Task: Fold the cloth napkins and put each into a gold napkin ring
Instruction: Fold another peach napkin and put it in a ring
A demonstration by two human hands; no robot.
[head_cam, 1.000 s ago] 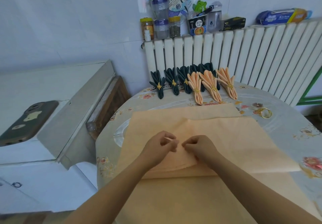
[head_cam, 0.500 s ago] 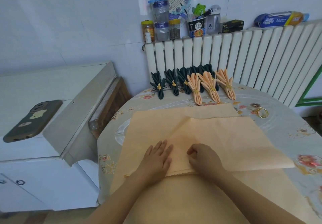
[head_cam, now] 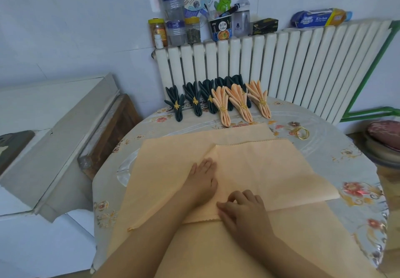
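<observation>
A peach cloth napkin [head_cam: 259, 169], partly folded, lies spread on the round surface [head_cam: 350, 165]. The left hand [head_cam: 203, 180] presses flat on its fold, fingers straight; the right hand [head_cam: 244, 208] rests at the near edge with fingers curled on the cloth. A loose gold napkin ring [head_cam: 302, 132] lies beyond, near finished ringed napkins [head_cam: 223, 102].

Peach cloth napkin [head_cam: 259, 169] spread flat near the table's front edge, one flap folded over on top. Loose gold napkin ring [head_cam: 303, 132] toward the right edge. Ringed dark green napkins [head_cam: 194, 101] and ringed peach napkins [head_cam: 240, 102] line the back edge.
</observation>
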